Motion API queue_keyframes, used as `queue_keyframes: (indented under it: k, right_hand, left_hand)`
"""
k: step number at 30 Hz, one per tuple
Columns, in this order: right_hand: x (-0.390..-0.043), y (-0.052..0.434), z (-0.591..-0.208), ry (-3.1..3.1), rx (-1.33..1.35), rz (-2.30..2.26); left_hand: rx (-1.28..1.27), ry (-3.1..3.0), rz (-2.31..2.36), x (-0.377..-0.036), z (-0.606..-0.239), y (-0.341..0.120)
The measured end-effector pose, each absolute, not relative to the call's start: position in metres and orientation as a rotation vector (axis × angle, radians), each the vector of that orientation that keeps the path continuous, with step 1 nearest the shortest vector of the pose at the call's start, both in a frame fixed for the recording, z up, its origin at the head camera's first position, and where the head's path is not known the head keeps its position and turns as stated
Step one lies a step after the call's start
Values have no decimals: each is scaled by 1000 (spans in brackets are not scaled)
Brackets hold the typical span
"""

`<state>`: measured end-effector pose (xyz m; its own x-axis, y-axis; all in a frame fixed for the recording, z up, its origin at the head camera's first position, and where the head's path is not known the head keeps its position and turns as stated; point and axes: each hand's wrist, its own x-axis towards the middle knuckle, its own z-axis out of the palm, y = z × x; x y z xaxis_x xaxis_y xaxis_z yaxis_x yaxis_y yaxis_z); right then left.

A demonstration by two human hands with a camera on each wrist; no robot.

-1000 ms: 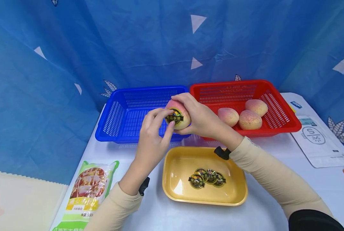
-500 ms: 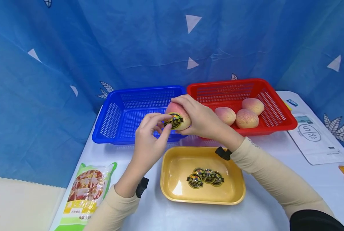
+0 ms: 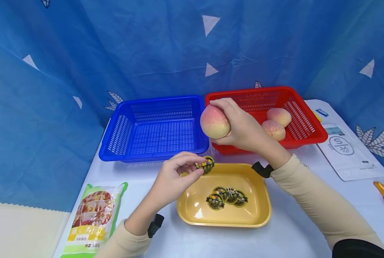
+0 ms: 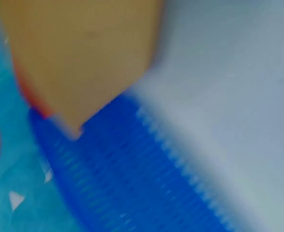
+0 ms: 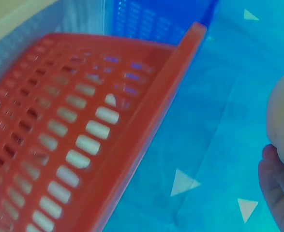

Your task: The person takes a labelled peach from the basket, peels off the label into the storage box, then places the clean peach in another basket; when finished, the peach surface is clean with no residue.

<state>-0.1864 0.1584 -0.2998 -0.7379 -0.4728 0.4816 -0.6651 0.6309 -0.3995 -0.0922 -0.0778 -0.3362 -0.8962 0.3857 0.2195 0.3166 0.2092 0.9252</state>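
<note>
The left hand (image 3: 175, 175) pinches a peeled sticker (image 3: 205, 165) in a thumb-and-finger grip just over the near-left rim of the yellow tray (image 3: 259, 218), whose stickers (image 3: 226, 197) lie down and to the right of that grip. The right hand (image 3: 243, 129) is curled round a bare peach (image 3: 214, 122), held up between the blue basket (image 3: 121, 143) and the red basket (image 3: 314, 132). Only the head view shows sticker and tray together; the left wrist view is a blur of blue basket and surface, and the right wrist view shows red mesh and a sliver of peach.
</note>
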Motion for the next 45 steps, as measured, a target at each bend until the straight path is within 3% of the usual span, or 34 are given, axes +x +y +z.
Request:
queue_keyframes:
  k: [10, 20, 26, 33, 39, 45]
  right_hand:
    - [-183, 186, -309, -2527, 781, 901]
    - [-184, 212, -318, -2560, 682, 912]
    - [-186, 231, -319, -2562, 594, 963]
    - [-189, 259, -315, -2593, 427, 1102]
    - [-199, 286, -313, -2636, 334, 1145]
    - [-218, 302, -320, -2720, 273, 1186]
  left_hand:
    - [640, 2312, 1295, -88, -393, -63]
    - [832, 2601, 852, -86, -409, -48]
    - [932, 2791, 594, -81, -409, -43]
    - [973, 2988, 625, -84, -388, -41]
    - [947, 3166, 816, -106, -360, -39]
    - [761, 3119, 814, -137, -349, -30]
